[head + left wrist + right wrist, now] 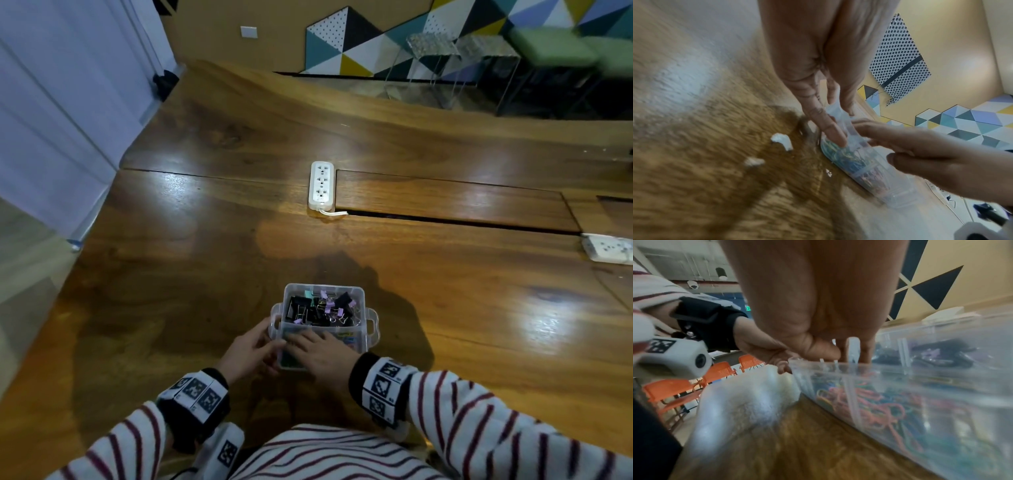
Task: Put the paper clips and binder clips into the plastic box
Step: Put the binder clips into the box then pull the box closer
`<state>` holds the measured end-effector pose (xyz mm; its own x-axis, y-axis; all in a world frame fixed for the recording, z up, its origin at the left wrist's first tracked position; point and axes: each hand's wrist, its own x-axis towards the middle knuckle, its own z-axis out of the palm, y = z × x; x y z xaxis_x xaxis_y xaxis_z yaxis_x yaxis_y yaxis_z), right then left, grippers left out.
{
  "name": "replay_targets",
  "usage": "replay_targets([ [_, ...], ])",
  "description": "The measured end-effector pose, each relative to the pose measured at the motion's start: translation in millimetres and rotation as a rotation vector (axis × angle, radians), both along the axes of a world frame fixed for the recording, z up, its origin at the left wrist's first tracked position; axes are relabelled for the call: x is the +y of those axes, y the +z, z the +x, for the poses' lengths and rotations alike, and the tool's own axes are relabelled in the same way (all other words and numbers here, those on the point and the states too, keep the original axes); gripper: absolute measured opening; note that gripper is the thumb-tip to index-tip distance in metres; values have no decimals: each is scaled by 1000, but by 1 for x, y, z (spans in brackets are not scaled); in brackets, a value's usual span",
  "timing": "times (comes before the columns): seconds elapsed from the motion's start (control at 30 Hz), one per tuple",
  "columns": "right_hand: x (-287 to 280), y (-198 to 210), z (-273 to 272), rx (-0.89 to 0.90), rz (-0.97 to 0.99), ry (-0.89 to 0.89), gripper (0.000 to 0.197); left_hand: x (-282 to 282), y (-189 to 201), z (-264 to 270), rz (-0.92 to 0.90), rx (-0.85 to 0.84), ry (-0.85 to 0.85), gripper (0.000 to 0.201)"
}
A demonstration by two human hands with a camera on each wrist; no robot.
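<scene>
A clear plastic box [372, 321] stands on the wooden table near its front edge. Black, purple and teal binder clips [322, 307] fill its far compartment, and coloured paper clips [346, 337] lie in the near one. My left hand [251, 347] grips the box's left wall at the handle, index finger along the outside [835, 133]. My right hand [323, 353] lies over the near compartment with its fingers stretched left onto the paper clips [869, 402]. It hides most of that compartment. The box wall [900, 374] fills the right wrist view.
A white power strip [321, 185] lies mid-table beside a long cable slot [445, 219]. A second strip [608, 248] sits at the right edge. Bare wood [171, 274] surrounds the box. Stools [445, 58] stand beyond the far edge, and a wall [51, 120] is on the left.
</scene>
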<state>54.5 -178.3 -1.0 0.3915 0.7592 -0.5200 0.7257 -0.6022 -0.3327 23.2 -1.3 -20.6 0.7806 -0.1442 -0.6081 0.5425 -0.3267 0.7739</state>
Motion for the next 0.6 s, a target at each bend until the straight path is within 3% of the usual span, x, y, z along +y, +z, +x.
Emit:
replay_targets([
  [0.1, -7, 3, -3, 63, 20, -52, 59, -1, 2, 0, -17, 10, 13, 45],
  [0.2, -30, 6, -4, -76, -73, -147, 51, -1, 2, -1, -38, 28, 29, 45],
  [0.3, -43, 6, -14, -171, -189, -115, 45, 0, 2, -1, -52, 24, 27, 46],
  [0.37, -43, 10, -19, -118, -159, -158, 44, -1, 3, -1, -61, 25, 25, 47],
  [0.5, -43, 3, -15, -247, -182, -148, 42, -2, 3, -1, -51, 30, 28, 51],
  [0.6, -46, 4, -13, -196, -122, -174, 40, -1, 2, 0, -47, 34, 28, 51],
])
